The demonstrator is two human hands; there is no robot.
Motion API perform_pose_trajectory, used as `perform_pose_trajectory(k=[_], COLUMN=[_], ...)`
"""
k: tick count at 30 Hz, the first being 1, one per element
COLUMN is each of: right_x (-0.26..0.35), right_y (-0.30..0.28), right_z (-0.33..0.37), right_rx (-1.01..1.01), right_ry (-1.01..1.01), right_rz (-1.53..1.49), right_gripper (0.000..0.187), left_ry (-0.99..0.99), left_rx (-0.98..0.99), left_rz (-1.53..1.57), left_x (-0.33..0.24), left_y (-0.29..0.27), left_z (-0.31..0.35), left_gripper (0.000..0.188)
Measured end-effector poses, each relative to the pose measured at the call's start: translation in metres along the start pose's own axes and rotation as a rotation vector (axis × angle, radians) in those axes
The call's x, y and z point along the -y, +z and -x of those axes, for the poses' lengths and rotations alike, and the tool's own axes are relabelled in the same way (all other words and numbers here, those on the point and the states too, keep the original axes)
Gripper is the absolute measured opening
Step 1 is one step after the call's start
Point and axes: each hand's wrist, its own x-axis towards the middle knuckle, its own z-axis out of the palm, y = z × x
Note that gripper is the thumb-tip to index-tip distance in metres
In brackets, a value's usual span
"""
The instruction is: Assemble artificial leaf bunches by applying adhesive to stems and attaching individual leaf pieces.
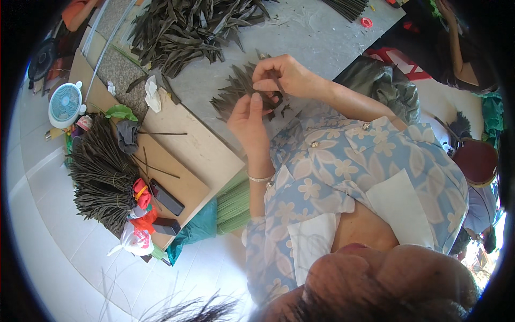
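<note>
Over the grey table top (306,48), my two hands meet at a small bunch of dark grey-brown leaf-shaped strips (232,90). My left hand (249,119) is closed, its thumb and fingers pinched together at the near side of the bunch. My right hand (287,78) curls just beyond it, thumb and forefinger closed on a dark leaf strip. The fingers partly hide where the strips are gripped. A large loose heap of similar strips (185,32) lies farther back on the table.
To the left, boards (188,142) carry a thick bundle of dark leafy stems (99,172), a dark phone (167,197) and a small fan (66,105). Green stalks (234,206) stand below the boards. A red ring (366,22) lies at the back; other people are nearby.
</note>
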Motion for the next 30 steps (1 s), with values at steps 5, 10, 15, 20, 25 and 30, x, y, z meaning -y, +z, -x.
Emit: perform_pose_trajectory(k=[5, 10, 15, 20, 25, 30], right_x=[-0.004, -0.018, -0.02, -0.018, -0.019, -0.017], right_y=[-0.002, -0.002, -0.003, -0.002, -0.008, -0.02], right_z=[0.002, 0.001, 0.003, 0.007, 0.007, 0.005], right_rx=[0.039, -0.004, -0.017, -0.047, -0.103, -0.206], right_ry=[0.05, -0.037, -0.028, -0.057, -0.081, -0.104], right_rz=[-0.082, -0.166, -0.181, -0.143, -0.062, 0.333], right_gripper=[0.012, 0.015, 0.016, 0.019, 0.019, 0.016], left_ry=[-0.062, -0.121, -0.115, -0.083, -0.085, -0.029], left_rx=[0.062, 0.061, 0.024, 0.009, -0.087, -0.093], left_rz=[0.098, 0.212, 0.191, 0.207, 0.178, 0.179], left_x=[0.006, 0.008, 0.007, 0.006, 0.013, 0.007], left_y=[-0.005, -0.001, 0.004, 0.009, -0.001, -0.009], left_z=[-0.005, -0.006, -0.004, -0.004, -0.006, -0.005], left_gripper=[0.023, 0.024, 0.023, 0.022, 0.023, 0.02])
